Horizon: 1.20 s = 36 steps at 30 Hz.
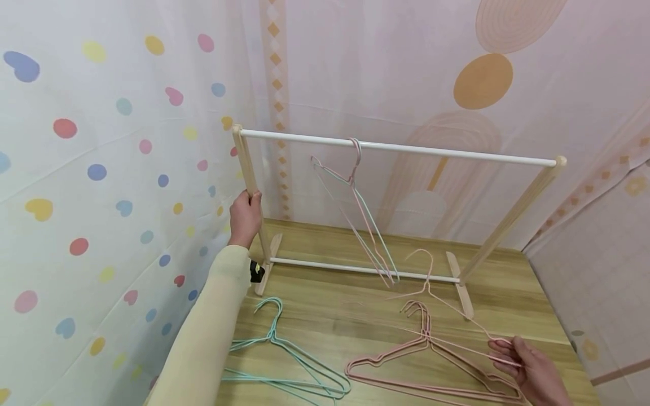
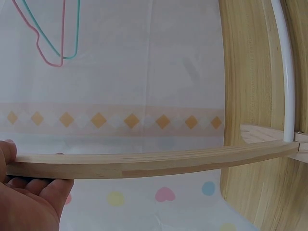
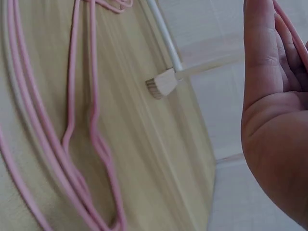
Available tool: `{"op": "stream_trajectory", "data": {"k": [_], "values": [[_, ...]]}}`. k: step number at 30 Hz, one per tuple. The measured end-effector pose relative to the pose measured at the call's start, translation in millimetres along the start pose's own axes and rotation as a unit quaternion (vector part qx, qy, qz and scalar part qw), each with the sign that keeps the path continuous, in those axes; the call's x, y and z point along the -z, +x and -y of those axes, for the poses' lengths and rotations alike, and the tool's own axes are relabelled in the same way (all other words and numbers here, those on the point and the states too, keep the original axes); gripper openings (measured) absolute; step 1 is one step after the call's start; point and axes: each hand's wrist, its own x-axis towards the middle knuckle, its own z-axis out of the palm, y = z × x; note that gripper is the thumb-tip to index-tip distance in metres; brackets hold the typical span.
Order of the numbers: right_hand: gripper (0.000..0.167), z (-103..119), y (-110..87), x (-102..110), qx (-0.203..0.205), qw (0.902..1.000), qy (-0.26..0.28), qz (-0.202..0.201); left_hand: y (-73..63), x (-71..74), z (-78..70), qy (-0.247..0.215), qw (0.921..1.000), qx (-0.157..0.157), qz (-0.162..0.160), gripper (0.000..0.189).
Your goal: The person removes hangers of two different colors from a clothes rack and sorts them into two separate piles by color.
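Observation:
My left hand (image 1: 245, 217) grips the left wooden post (image 1: 244, 158) of a clothes rack; in the left wrist view the thumb and fingers lie on opposite sides of that post (image 2: 144, 164). One end of a pink hanger (image 1: 432, 264) is pinched in my right hand (image 1: 535, 369), its hook pointing up above the table. Below it, several pink hangers (image 1: 426, 327) lie stacked; these hangers (image 3: 94, 72) also show in the right wrist view. From the rack's white top rail (image 1: 437, 151) hang pink and mint hangers (image 1: 357, 149), close together.
Several mint hangers (image 1: 274, 332) lie on the wooden table (image 1: 315, 299) at front left. A white lower bar (image 1: 325, 265) joins the rack's feet. Beside the left foot is a small black object (image 1: 257, 272). Patterned curtains (image 1: 127, 169) stand behind and at the sides.

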Motion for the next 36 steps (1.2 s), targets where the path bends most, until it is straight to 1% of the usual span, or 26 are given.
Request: {"op": "stream_trajectory", "data": {"k": [3,7,11,14,16,19,23,30,33,36], "values": [[0.059,-2,-2.0,4,-0.027,0.9995,-0.015,-0.01,-0.4,1.2,0.5,0.001,1.0,0.004,0.003,0.037],[0.062,-4,-3.1,10,-0.052,0.9979,-0.035,-0.016,-0.5,2.5,1.0,-0.001,1.0,0.008,0.005,0.038],[0.061,-4,-4.7,17,-0.083,0.9944,-0.055,-0.037,0.2,3.2,1.3,-0.004,0.9999,0.008,0.006,0.038],[0.06,-2,-7.3,21,-0.107,0.9889,-0.083,-0.06,-0.4,3.7,1.2,-0.005,0.9999,0.011,0.011,0.037],[0.059,-1,-9.2,24,-0.127,0.9834,-0.105,-0.075,-1.3,3.9,0.9,-0.007,0.9998,0.012,0.013,0.036],[0.057,0,-11.1,29,-0.156,0.9757,-0.127,-0.088,-2.5,3.9,0.2,-0.005,0.9998,0.013,0.013,0.037],[0.054,1,-13.6,34,-0.186,0.9681,-0.133,-0.103,-3.0,3.7,-0.6,-0.005,0.9998,0.014,0.015,0.038],[0.05,0,-21.2,41,-0.223,0.9523,-0.142,-0.152,-3.4,3.3,0.1,-0.005,0.9998,0.004,0.018,0.039],[0.048,-2,-23.4,46,-0.229,0.9493,-0.153,-0.152,-3.0,3.0,0.4,-0.005,0.9999,0.003,0.015,0.038],[0.048,-4,-24.5,51,-0.232,0.95,-0.155,-0.14,-2.4,2.9,0.7,-0.007,0.9999,0.002,0.012,0.037]]}}
